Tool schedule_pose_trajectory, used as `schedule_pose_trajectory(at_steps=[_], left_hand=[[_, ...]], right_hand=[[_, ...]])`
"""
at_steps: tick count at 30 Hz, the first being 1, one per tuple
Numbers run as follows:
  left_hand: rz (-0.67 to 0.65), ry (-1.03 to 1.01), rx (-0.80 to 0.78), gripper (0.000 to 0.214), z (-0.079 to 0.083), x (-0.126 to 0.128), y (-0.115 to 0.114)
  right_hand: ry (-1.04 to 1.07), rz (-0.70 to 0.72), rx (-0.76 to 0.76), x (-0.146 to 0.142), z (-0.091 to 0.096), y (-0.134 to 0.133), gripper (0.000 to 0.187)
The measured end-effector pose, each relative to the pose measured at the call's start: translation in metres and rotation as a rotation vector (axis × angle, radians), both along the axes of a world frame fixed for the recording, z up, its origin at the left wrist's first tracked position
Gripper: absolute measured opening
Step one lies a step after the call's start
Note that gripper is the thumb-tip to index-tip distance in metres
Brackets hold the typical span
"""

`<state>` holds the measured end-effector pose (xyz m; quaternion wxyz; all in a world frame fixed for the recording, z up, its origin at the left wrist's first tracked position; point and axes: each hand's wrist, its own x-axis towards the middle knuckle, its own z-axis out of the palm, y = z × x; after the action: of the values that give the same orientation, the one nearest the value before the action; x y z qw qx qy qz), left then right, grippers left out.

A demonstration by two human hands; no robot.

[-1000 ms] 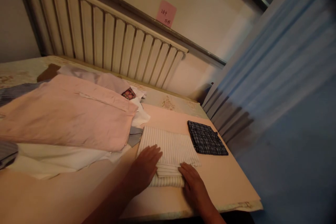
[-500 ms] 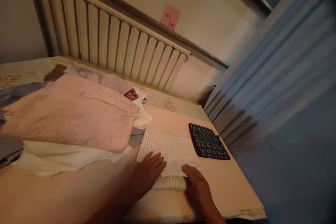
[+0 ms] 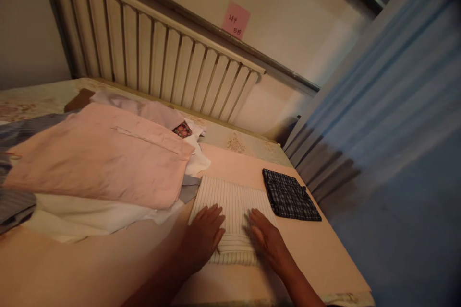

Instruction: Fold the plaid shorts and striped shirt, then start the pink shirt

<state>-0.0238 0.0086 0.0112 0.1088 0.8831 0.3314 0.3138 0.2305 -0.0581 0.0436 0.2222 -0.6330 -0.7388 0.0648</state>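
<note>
A white cloth garment with thin dark stripes (image 3: 234,201) lies partly folded on the pink sheet, its near edge turned over in layers. My left hand (image 3: 205,235) rests on its left side, fingers extended. On the right side, my right hand (image 3: 268,237) is at the garment with fingers stretched out; whether it presses or hovers slightly I cannot tell. Right of the garment lies a folded dark plaid cloth (image 3: 291,195).
A pile of clothes with a pink garment (image 3: 104,153) on top spreads at the left. A white radiator (image 3: 154,53) stands along the wall behind. The blue curtain (image 3: 389,163) hangs at the right. A pink note (image 3: 236,20) is stuck above the radiator.
My right hand has moved up from the garment's near right corner onto its right side. The near fold lies flatter. My left hand has stayed nearly in place.
</note>
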Motion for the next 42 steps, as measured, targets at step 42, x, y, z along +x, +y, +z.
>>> schedule_pose_trajectory(at_steps=[42], left_hand=[[0.360,0.199,-0.103,0.050,-0.038,-0.001,0.008]], right_hand=[[-0.447,0.146,0.070,-0.017,-0.044,0.097,0.051]])
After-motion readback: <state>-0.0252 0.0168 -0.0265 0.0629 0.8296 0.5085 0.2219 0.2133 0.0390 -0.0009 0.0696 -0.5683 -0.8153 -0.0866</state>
